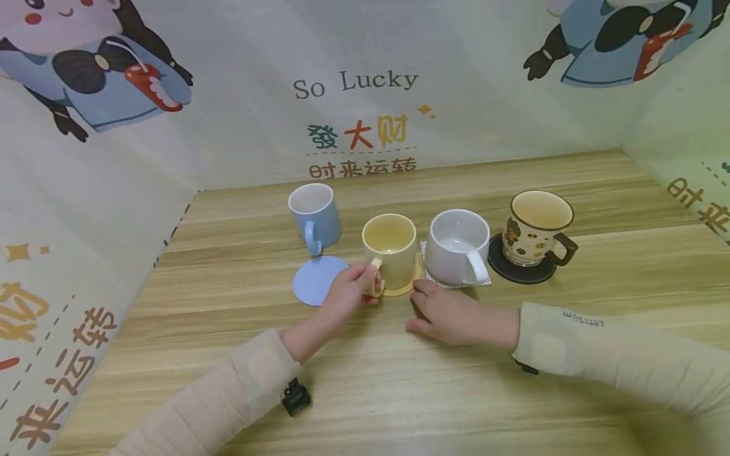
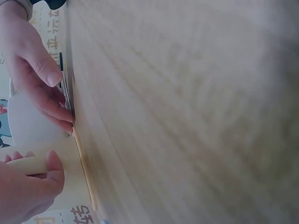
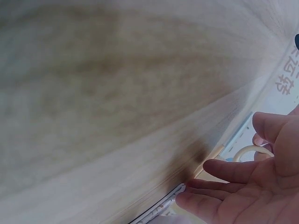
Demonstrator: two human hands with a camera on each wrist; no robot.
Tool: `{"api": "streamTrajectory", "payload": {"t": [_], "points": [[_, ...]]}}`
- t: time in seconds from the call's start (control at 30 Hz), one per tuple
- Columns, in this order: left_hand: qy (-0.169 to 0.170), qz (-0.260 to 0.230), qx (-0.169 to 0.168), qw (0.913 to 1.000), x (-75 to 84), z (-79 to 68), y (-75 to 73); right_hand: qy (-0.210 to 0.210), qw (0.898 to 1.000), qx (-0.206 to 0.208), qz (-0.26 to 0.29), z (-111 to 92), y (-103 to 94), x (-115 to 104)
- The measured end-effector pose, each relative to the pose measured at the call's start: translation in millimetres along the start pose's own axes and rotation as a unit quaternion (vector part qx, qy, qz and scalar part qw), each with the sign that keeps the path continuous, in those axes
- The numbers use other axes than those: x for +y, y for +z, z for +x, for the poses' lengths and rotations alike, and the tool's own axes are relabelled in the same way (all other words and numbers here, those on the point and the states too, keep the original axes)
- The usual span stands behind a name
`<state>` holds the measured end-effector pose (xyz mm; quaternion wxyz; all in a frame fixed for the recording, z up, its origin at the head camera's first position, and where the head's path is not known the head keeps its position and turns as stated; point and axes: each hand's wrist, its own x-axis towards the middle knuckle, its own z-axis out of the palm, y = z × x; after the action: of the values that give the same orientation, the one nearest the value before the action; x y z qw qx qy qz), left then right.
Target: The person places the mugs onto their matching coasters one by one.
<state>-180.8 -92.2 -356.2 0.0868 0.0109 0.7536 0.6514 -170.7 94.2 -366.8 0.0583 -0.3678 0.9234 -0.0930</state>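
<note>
A yellow mug (image 1: 395,256) stands upright on a round yellow coaster (image 1: 407,289) near the table's middle. My left hand (image 1: 342,292) grips the mug's handle (image 2: 29,165), thumb and fingers curled round it. My right hand (image 1: 453,315) lies low by the table on the other side, its fingers loosely extended. Its fingertips (image 3: 187,198) are at the yellow coaster's edge and seem to touch it; the right wrist view also shows them beside the corner of a square patterned coaster (image 3: 161,207). A white mug (image 1: 453,256) stands on that square coaster.
Behind a bare round blue coaster (image 1: 312,280) on the left stands a blue mug (image 1: 326,221). To the right, a cream mug (image 1: 527,244) with brown pictures sits on a round black coaster (image 1: 521,276). Printed white walls (image 1: 485,120) enclose the wooden table (image 1: 399,405).
</note>
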Motion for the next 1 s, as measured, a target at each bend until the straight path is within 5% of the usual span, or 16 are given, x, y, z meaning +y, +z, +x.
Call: {"api": "streamTrajectory", "payload": {"t": [0.33, 0.67, 0.77, 1.0], "points": [[0.002, 0.089, -0.093, 0.9917, 5.2, 4.8, -17.7, -0.006, 1.0, 0.003, 0.001, 0.3, -1.4, 1.5], [-0.008, 0.105, -0.124, 0.9867, 7.4, 8.5, -35.7, 0.007, 1.0, -0.004, 0.023, 0.6, -6.6, 0.1], [-0.007, 0.077, -0.096, 0.9924, 10.7, 11.3, -49.0, 0.003, 1.0, 0.016, 0.019, -1.4, -9.7, -2.9], [0.024, 0.012, 0.045, 0.9986, 25.4, 17.1, -88.4, -0.003, 0.998, 0.06, 0.007, -7.4, -25.7, -14.8]]}}
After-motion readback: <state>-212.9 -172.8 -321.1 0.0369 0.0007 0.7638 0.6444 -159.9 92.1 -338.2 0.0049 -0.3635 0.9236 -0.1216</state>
